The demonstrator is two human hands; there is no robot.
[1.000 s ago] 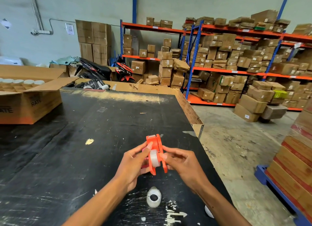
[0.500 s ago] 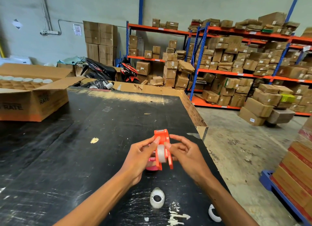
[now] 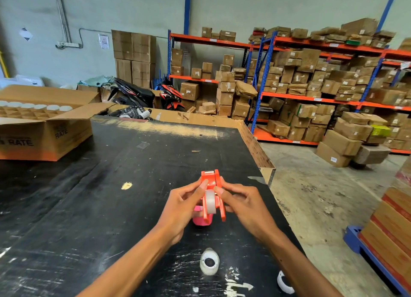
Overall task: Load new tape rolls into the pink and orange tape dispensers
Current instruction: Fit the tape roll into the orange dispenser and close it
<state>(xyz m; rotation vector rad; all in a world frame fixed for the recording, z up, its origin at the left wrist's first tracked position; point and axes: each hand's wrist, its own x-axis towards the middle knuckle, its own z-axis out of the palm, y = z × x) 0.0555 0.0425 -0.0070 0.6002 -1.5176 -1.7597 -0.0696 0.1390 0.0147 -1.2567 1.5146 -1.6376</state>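
Both hands hold the orange tape dispenser [image 3: 212, 181] above the black table [image 3: 111, 208]. My left hand [image 3: 182, 210] grips its left side and my right hand [image 3: 244, 205] its right side. A clear tape roll [image 3: 210, 201] sits inside the dispenser between my fingertips. The pink dispenser [image 3: 200, 219] lies on the table right below, mostly hidden by my left hand and the orange one. A loose white tape roll [image 3: 209, 262] lies on the table nearer to me. Another white roll [image 3: 283, 283] shows partly beside my right forearm.
An open cardboard box [image 3: 46, 134] with white-capped items stands at the table's far left. The table's right edge [image 3: 268, 174] drops to the concrete floor. Shelves of cartons fill the back right, with motorbikes behind the table and stacked boxes on a blue pallet [image 3: 364, 250] at right.
The view has shifted slightly, so the hands and dispenser sit a little lower and more central. Both hands keep their grip on the orange dispenser with the roll in it.
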